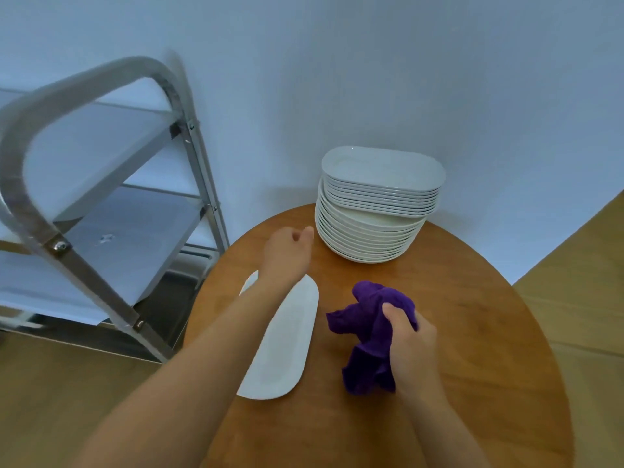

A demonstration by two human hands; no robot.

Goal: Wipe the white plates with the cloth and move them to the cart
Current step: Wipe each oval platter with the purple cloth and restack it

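Note:
A tall stack of white plates (374, 211) stands at the far side of the round wooden table (472, 315). One white oblong plate (287, 342) lies flat on the table's left part, partly under my left forearm. My left hand (287, 248) hovers beyond that plate, just left of the stack, fingers loosely curled and holding nothing. My right hand (408, 339) grips a bunched purple cloth (368, 332) above the table, right of the single plate.
A metal cart (111, 197) with several shelves stands to the left of the table, against the white wall. Wooden floor shows on both sides of the table.

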